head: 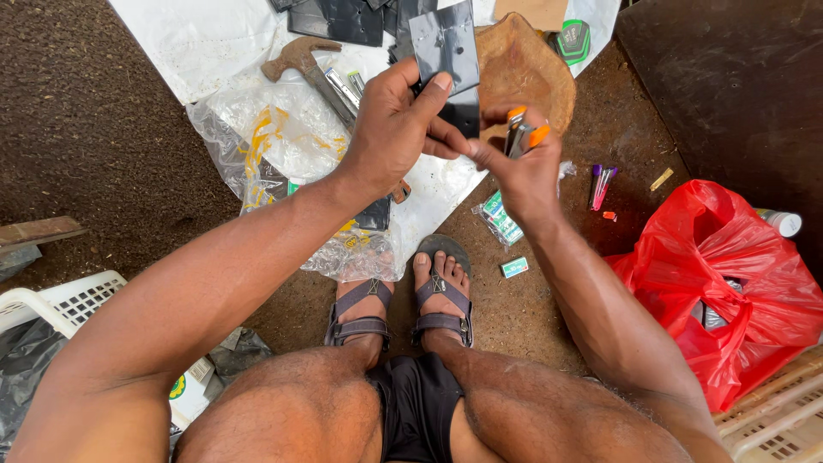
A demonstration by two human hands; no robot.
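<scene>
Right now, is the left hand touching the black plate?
Touching. The head view shows the left hand with its thumb pressed on the face of the black plate and its fingers behind it. The right hand holds an orange-handled tool.

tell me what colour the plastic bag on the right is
Red plastic bag, clearest in the head view.

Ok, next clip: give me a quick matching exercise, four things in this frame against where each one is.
Things:
1. dark glossy panel
2. orange-handled tool
3. hammer
4. red plastic bag

Places:
a. on the ground at the person's right
b. lying on the clear plastic sheet
c. held in the left hand
d. held in the right hand

Pairs: 1-c, 2-d, 3-b, 4-a
</scene>
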